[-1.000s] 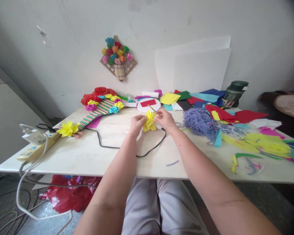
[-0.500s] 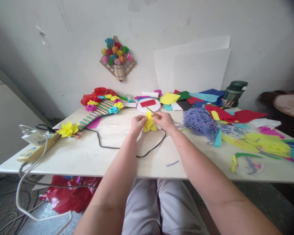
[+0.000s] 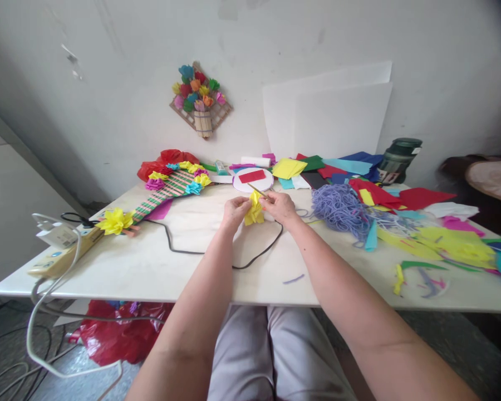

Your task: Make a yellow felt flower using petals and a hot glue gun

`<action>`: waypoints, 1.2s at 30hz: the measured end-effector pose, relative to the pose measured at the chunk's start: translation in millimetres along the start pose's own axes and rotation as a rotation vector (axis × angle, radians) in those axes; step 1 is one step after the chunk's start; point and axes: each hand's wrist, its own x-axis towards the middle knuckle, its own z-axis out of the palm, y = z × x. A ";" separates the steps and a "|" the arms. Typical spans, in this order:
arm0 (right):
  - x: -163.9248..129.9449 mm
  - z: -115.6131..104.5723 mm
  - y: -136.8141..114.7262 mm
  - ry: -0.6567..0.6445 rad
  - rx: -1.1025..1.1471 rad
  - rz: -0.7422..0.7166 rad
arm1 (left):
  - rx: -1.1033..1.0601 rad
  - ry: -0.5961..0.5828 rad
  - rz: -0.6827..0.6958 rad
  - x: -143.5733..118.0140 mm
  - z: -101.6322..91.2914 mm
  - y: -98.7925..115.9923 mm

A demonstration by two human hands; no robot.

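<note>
On my feed I've got the left hand (image 3: 236, 213) pinching a yellow flower (image 3: 254, 211), right hand (image 3: 281, 208) holding a thin stick (image 3: 256, 191) at its top, purple yarn (image 3: 340, 209) heaped to the right.

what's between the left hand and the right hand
In the head view, a yellow paper flower and part of a thin stick lie between them.

Soft light, slight blur, dark top right

Flower: crinkled yellow, paper-like bloom (image 3: 255, 214) with ruffled petals partly spread, pinched at its left edge by the left fingers (image 3: 242, 204), between both hands' fingertips.
Stick: thin, straight, brownish rod (image 3: 256, 190), gripped by the right fingers (image 3: 271, 199), slanting up and leftward from them over the flower's top.
</note>
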 end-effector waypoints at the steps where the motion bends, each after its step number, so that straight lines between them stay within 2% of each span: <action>1: 0.4 -0.3 0.2 -0.008 -0.001 0.015 | 0.002 -0.003 0.008 -0.5 0.0 0.4; 8: 5.6 6.0 11.1 0.017 0.205 0.104 | 0.056 -0.019 0.070 -3.6 1.0 4.3; 12: 7.5 8.8 14.2 0.004 0.231 0.110 | 0.086 -0.038 0.092 -3.0 1.6 3.6; 16: 8.3 10.8 14.3 0.002 0.234 0.091 | 0.094 -0.025 0.037 -3.2 3.1 3.6; 23: 7.5 11.6 14.0 -0.073 0.347 0.020 | -0.072 0.019 -0.078 -4.9 2.9 6.5; 28: 5.4 6.7 9.7 -0.108 0.335 -0.038 | -0.079 0.024 -0.080 -7.3 2.9 9.9; 36: 5.9 4.7 6.2 -0.019 0.197 0.001 | -0.054 -0.074 0.033 -11.3 3.2 20.2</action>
